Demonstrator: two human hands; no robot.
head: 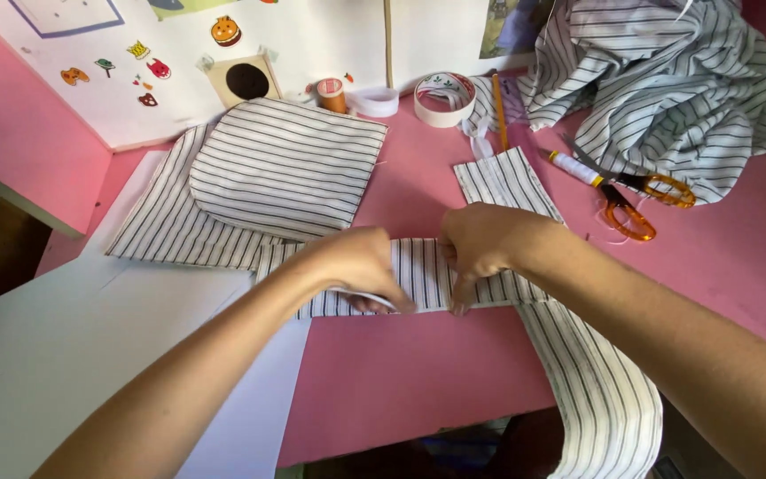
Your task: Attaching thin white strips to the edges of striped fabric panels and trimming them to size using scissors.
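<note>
Both hands press a long strip of white fabric with thin dark stripes [423, 275] flat on the pink tabletop [418, 372]. Left hand [356, 266] has fingertips down on the strip's near edge; right hand [480, 244] pinches it just beside, fingers curled. Strip's right end hangs over the table edge. Two cut striped panels [268, 173] lie stacked behind the left hand. Orange-handled scissors [640, 200], a roll of white tape [444, 98], a yellow pencil [499, 111] and a crumpled striped cloth heap [667, 80] sit further back.
</note>
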